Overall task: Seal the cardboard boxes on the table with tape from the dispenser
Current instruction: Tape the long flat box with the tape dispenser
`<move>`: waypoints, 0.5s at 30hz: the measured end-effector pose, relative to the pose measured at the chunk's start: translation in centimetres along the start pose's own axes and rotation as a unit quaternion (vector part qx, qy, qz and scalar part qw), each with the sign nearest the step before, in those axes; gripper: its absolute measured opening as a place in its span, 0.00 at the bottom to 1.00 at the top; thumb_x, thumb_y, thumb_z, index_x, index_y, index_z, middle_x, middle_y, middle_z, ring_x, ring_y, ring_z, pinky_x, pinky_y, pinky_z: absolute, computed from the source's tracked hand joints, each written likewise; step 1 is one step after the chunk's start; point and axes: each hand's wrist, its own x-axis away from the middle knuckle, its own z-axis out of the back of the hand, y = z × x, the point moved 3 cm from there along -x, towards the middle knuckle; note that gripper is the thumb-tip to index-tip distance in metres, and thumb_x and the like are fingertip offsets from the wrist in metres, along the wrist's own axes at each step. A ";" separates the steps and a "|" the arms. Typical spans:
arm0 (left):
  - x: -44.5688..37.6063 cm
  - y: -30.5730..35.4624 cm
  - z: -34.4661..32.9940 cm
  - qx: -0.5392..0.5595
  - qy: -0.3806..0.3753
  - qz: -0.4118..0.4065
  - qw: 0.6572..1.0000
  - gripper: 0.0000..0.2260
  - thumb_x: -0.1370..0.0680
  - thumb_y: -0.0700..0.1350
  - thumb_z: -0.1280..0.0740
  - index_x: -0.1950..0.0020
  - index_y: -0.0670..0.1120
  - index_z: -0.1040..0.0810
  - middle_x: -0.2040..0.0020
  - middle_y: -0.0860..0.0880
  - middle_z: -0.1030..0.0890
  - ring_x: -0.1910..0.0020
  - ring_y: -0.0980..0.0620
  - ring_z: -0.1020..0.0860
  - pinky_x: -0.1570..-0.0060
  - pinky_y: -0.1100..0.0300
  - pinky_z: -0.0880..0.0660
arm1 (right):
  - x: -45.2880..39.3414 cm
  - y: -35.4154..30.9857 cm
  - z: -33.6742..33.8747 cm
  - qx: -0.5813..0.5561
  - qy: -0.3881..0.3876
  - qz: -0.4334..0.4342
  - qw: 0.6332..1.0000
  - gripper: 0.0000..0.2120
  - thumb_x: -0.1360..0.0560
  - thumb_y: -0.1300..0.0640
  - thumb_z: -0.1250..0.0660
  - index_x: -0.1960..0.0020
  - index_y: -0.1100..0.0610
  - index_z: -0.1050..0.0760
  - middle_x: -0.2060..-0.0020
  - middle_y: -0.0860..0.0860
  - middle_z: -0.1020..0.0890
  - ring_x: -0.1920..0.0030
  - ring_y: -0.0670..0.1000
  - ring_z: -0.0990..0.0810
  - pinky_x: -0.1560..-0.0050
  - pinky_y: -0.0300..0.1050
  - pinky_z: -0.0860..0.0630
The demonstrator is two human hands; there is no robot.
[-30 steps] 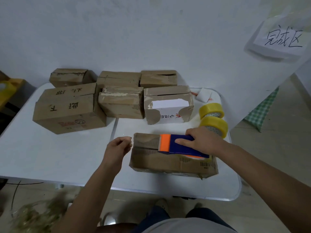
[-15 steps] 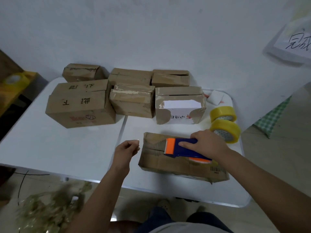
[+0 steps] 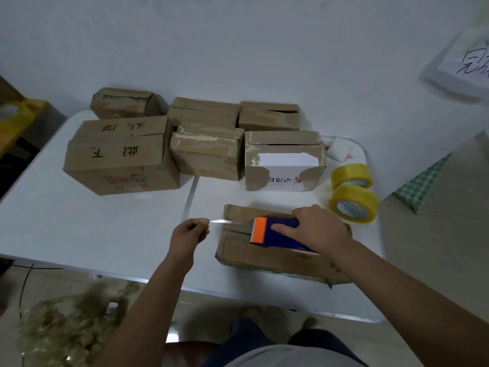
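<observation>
Head view: the right hand (image 3: 320,229) grips the blue-and-orange dispenser (image 3: 275,233), pressed on the nearest cardboard box (image 3: 264,258) at the table (image 3: 79,234) front edge. The left hand (image 3: 189,233) pinches the tape end (image 3: 221,221), now drawn visibly further clear of the box's left end than a second ago. Judgement: sealing strip started, not yet laid.
</observation>
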 end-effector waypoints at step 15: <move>-0.9 -3.9 -3.2 -0.153 -0.040 0.024 0.987 0.13 0.20 0.53 0.35 0.44 0.44 0.23 0.41 0.45 0.23 0.45 0.44 0.21 0.45 0.48 0.21 | 0.0 -0.3 -0.7 -0.001 0.024 -0.026 0.999 0.28 0.28 0.27 0.42 0.57 0.52 0.24 0.63 0.48 0.21 0.63 0.48 0.22 0.64 0.43 0.24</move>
